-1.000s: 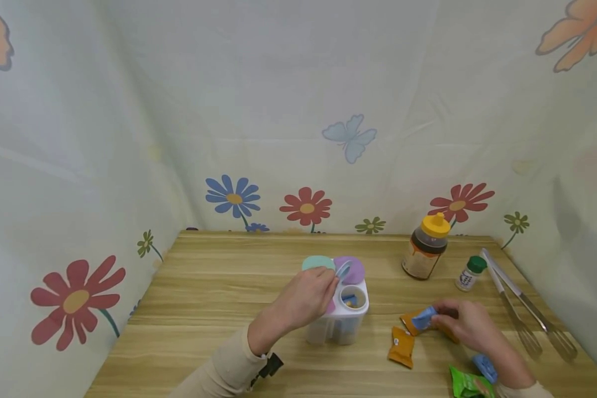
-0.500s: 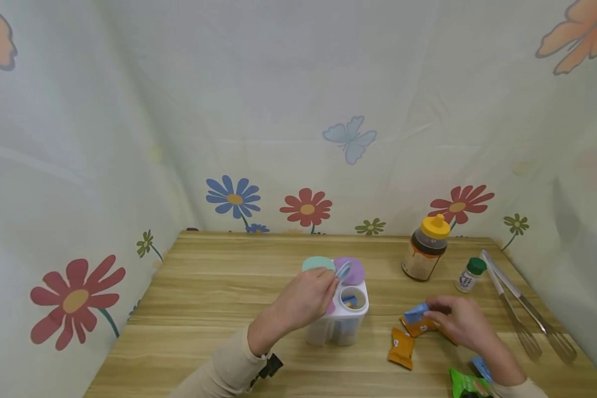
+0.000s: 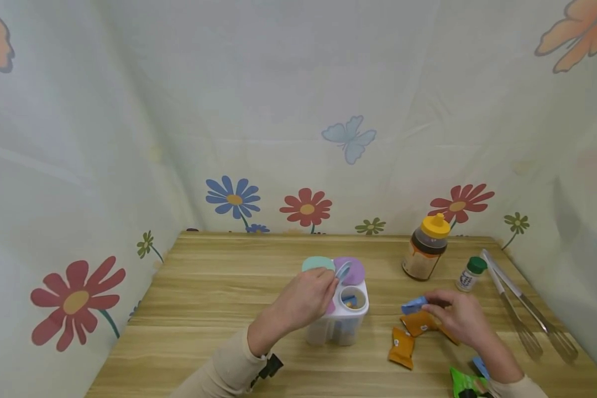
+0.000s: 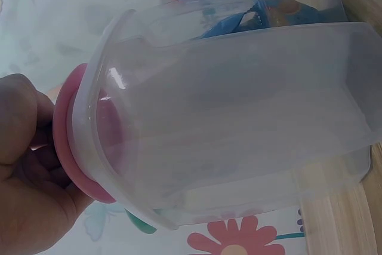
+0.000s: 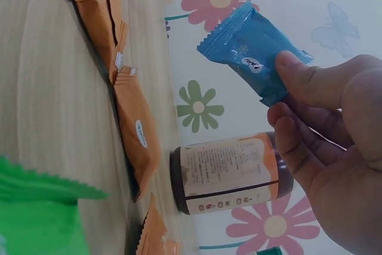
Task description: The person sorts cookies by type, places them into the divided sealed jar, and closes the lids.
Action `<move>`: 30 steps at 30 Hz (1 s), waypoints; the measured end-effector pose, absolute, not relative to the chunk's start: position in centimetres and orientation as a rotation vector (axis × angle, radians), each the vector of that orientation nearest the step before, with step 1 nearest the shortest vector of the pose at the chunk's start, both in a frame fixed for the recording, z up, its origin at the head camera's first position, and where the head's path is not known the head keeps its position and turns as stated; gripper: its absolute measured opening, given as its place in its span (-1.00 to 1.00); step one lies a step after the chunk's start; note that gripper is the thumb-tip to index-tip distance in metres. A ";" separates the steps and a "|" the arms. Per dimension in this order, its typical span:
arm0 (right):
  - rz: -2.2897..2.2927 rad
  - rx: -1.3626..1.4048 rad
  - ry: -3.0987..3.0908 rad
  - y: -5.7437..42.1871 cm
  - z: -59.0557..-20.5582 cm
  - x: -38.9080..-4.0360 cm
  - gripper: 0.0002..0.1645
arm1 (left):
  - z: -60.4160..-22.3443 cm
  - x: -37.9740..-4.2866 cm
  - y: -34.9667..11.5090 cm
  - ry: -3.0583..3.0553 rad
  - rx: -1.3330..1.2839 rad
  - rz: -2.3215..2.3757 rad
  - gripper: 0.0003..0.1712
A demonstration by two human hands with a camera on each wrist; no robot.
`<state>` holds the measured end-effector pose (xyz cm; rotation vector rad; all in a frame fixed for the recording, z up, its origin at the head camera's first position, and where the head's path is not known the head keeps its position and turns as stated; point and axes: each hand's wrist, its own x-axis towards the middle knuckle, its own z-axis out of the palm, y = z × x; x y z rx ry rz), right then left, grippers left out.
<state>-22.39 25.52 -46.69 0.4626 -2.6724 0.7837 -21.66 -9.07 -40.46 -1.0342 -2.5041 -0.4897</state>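
Note:
My left hand (image 3: pixel 303 298) is over the clear storage container (image 3: pixel 345 329), gripping a light-blue lid (image 3: pixel 344 270) on edge. Beneath that lid one round mouth of the container stands uncovered, with blue packets (image 4: pixel 262 16) inside that compartment. Teal (image 3: pixel 318 263), purple (image 3: pixel 352 272) and pink (image 4: pixel 68 129) lids cover its other mouths. My right hand (image 3: pixel 460 318) pinches a small blue wrapped packet (image 5: pixel 253 55) between thumb and fingers, raised off the table. Below it lie orange packets (image 3: pixel 402 348), one partly hidden by the hand.
A yellow-capped bottle (image 3: pixel 424 251) stands at the back right beside a green-capped shaker (image 3: pixel 470 273). Metal tongs (image 3: pixel 522 301) lie along the right side. A green packet (image 3: pixel 465 381) and another blue packet (image 3: pixel 480 366) lie near the front, by the right forearm.
My right hand has lifted the blue packet off the orange packets and moved it slightly left and up. The left hand and the container have stayed in place.

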 end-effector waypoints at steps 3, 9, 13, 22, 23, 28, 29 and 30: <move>0.766 0.469 -2.661 25.4 -46.5 -22.4 -0.85 | -40.5 -21.7 -9.1 -2.496 -1.034 -0.493 -0.83; 0.758 0.481 -2.642 24.9 -46.0 -22.4 -0.84 | -40.4 -21.6 -9.1 -2.513 -1.027 -0.503 -0.82; 0.751 0.491 -2.611 24.8 -46.0 -22.3 -0.83 | -40.4 -21.6 -9.1 -2.518 -1.025 -0.506 -0.82; 0.764 0.532 -2.540 24.4 -45.8 -22.6 -0.82 | -40.3 -21.6 -9.2 -2.505 -1.035 -0.527 -0.83; 0.766 0.541 -2.528 24.3 -45.8 -22.6 -0.82 | -40.2 -21.6 -9.2 -2.503 -1.037 -0.530 -0.83; 0.752 0.587 -2.471 24.1 -45.9 -22.6 -0.79 | -40.2 -21.6 -9.2 -2.515 -1.036 -0.527 -0.83; 0.750 0.593 -2.461 24.1 -45.9 -22.6 -0.78 | -40.2 -21.6 -9.2 -2.516 -1.039 -0.525 -0.83; 0.750 0.600 -2.453 24.1 -45.8 -22.6 -0.77 | -40.3 -21.6 -9.2 -2.517 -1.039 -0.522 -0.84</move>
